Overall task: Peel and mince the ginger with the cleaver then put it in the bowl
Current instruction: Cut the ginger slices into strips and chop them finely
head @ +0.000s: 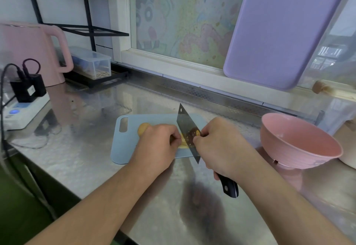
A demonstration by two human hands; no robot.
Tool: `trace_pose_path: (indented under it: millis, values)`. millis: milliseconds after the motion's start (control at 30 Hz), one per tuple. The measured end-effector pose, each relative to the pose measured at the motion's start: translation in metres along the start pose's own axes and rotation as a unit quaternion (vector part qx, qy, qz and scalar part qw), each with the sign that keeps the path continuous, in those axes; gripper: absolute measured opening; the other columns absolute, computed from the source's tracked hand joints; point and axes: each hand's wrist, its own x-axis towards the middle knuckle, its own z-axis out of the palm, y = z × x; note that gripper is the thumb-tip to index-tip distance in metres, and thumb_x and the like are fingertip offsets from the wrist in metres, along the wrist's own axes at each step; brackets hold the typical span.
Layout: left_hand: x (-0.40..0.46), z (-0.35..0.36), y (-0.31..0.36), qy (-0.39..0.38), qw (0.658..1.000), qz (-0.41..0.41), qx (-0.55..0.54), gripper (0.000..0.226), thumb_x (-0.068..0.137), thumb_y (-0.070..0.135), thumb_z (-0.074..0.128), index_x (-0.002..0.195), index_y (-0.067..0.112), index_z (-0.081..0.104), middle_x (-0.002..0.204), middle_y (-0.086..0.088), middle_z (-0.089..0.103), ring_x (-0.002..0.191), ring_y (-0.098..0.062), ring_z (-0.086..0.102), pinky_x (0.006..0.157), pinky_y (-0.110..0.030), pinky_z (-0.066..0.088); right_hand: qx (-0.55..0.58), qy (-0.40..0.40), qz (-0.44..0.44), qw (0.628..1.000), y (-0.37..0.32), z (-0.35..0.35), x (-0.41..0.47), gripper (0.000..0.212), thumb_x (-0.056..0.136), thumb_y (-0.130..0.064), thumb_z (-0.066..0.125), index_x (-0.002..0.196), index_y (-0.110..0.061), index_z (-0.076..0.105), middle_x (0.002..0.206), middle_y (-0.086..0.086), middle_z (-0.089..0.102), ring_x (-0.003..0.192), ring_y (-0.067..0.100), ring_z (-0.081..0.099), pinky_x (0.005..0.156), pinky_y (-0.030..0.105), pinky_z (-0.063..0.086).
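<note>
Stainless steel fills most of the frame: your table [81, 160] runs from the lower left up to a white window sill, where a lilac cutting board [279, 33] leans against the glass at the upper right. At the centre lies a pale blue chopping board [123, 148] with a slot handle at its left end. Your left hand [157, 144] rests on it with fingers curled down over the ginger [143, 128], whose tan end pokes out just above your knuckles; a paler, cut part shows between your two hands. Your right hand [217, 148] grips the cleaver [187, 127], fingers wrapped round the black handle and thumb and forefinger pinching the blade near its heel. The blade stands tilted, edge down beside your left fingertips, touching or nearly touching the ginger; exact contact is hidden. To the right of the frame, well apart from the board, the pink bowl [300, 144] sits on the table, and no ginger shows in the part of its inside you can see. At the far left stand a pink kettle [32, 52], a white power strip [25, 110] with black plugs, and a clear lidded box [92, 63] under a black rack [84, 13].
</note>
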Motion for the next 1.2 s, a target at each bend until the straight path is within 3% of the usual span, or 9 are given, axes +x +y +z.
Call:
trace_pose_path:
  millis: [100,167,300,400,500,633,933,1100,1200]
  values:
    - [0.0,-0.001,0.0,-0.002,1.0,-0.003,-0.004,0.013,0.09,0.014,0.077,0.084,0.025,0.079,0.081,0.013,0.074,0.082,-0.012,0.064,0.083,-0.041,0.054,-0.003,0.001,-0.003,1.0,-0.002,0.007,0.005,0.014,0.096,-0.021,0.056,0.089,-0.009,0.059,0.084,0.012,0.064,0.072,0.03,0.064,0.072,0.038,0.061]
    - [-0.001,-0.001,0.0,-0.003,1.0,-0.006,-0.007,0.013,0.09,0.014,0.077,0.083,0.024,0.079,0.08,0.012,0.073,0.082,-0.014,0.065,0.081,-0.041,0.055,0.003,0.017,-0.004,1.0,0.0,0.013,0.008,0.017,0.095,-0.023,0.056,0.086,-0.009,0.06,0.078,0.011,0.063,0.066,0.028,0.063,0.066,0.036,0.06]
    - [-0.003,-0.002,0.003,-0.003,1.0,-0.008,-0.001,0.013,0.092,0.015,0.074,0.084,0.025,0.079,0.081,0.014,0.071,0.084,-0.011,0.06,0.08,-0.039,0.055,0.069,0.031,0.021,0.997,0.01,0.016,0.01,0.029,0.098,-0.021,0.054,0.083,0.003,0.062,0.057,0.011,0.057,0.037,0.026,0.055,0.037,0.033,0.048]
    - [-0.004,-0.004,0.003,-0.004,1.0,-0.006,-0.001,0.014,0.093,0.016,0.072,0.086,0.026,0.078,0.083,0.015,0.072,0.085,-0.009,0.062,0.08,-0.036,0.056,0.069,0.042,0.012,0.997,0.014,0.011,0.007,0.031,0.095,-0.021,0.054,0.082,0.006,0.06,0.055,0.01,0.055,0.038,0.026,0.052,0.038,0.035,0.046]
    - [-0.004,-0.005,0.003,-0.008,1.0,-0.014,-0.004,0.013,0.094,0.017,0.073,0.086,0.026,0.078,0.085,0.015,0.074,0.083,-0.006,0.063,0.08,-0.034,0.057,0.078,0.046,0.006,0.996,0.013,0.002,0.003,0.031,0.094,-0.019,0.052,0.078,0.007,0.058,0.056,0.014,0.057,0.034,0.028,0.056,0.037,0.028,0.042]
    - [-0.003,-0.005,0.004,-0.008,1.0,-0.019,-0.003,0.013,0.094,0.017,0.073,0.085,0.026,0.077,0.082,0.015,0.073,0.083,-0.008,0.063,0.079,-0.036,0.056,0.083,0.032,0.005,0.996,0.01,-0.004,-0.002,0.032,0.096,-0.017,0.052,0.067,-0.004,0.055,0.057,0.015,0.059,0.031,0.028,0.054,0.037,0.025,0.042]
    - [-0.002,-0.002,0.002,-0.004,1.0,-0.029,0.003,0.012,0.093,0.019,0.074,0.084,0.027,0.076,0.082,0.017,0.072,0.092,-0.014,0.062,0.081,-0.041,0.057,0.072,0.011,0.02,0.997,0.007,0.0,-0.003,0.028,0.094,-0.015,0.051,0.067,-0.009,0.05,0.055,0.011,0.056,0.032,0.026,0.052,0.038,0.025,0.042]
    - [-0.001,-0.003,0.002,-0.003,1.0,-0.018,-0.001,0.013,0.092,0.016,0.074,0.085,0.027,0.077,0.083,0.015,0.074,0.086,-0.012,0.065,0.082,-0.039,0.057,0.032,0.025,0.022,0.999,0.005,0.008,0.003,0.013,0.091,-0.013,0.052,0.08,-0.006,0.056,0.066,0.013,0.06,0.04,0.03,0.059,0.044,0.031,0.047]
    - [-0.001,-0.004,0.002,-0.006,1.0,-0.015,-0.006,0.012,0.091,0.016,0.074,0.085,0.027,0.077,0.082,0.015,0.073,0.085,-0.011,0.065,0.08,-0.039,0.056,-0.002,0.026,-0.002,1.0,0.0,0.015,0.008,0.012,0.092,-0.016,0.055,0.089,-0.005,0.059,0.077,0.011,0.062,0.063,0.032,0.066,0.057,0.033,0.052]
